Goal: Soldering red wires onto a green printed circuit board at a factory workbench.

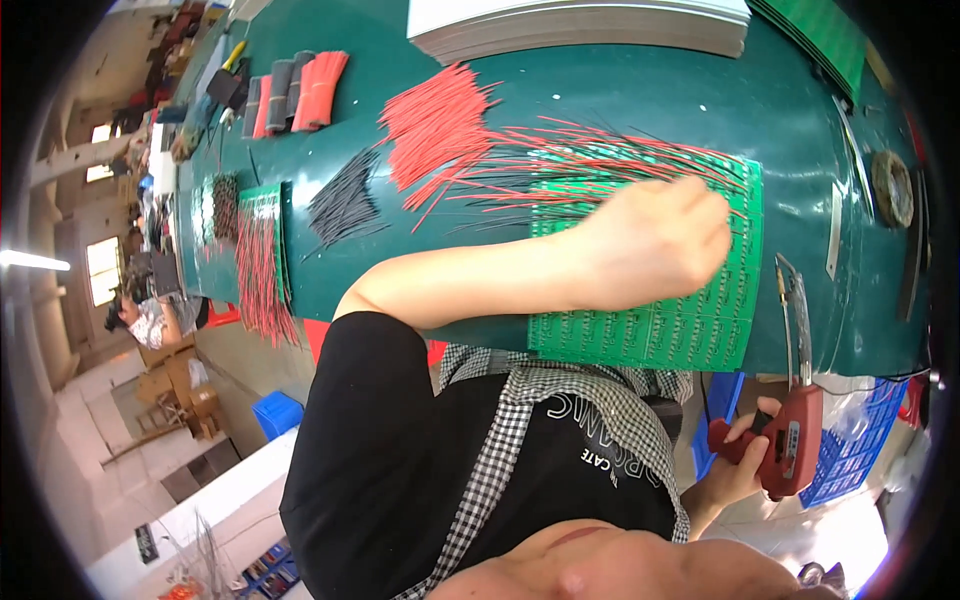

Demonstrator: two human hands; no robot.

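Note:
A panel of green circuit boards lies at the near edge of the green table. Many thin red and black wires run across its far half and off to its left. Over the panel's right half, my left hand is curled, back upward. Its fingertips and whatever is in them are hidden. To the right of the panel, past the table's near edge, my right hand grips a red soldering gun. The gun's long metal tip points away over the table, apart from the panel.
Loose red wires and black wires lie left of the panel. Bundled wires sit farther back. Another wired panel overhangs the left edge. A white stack, a tape roll and a blue crate surround the workplace.

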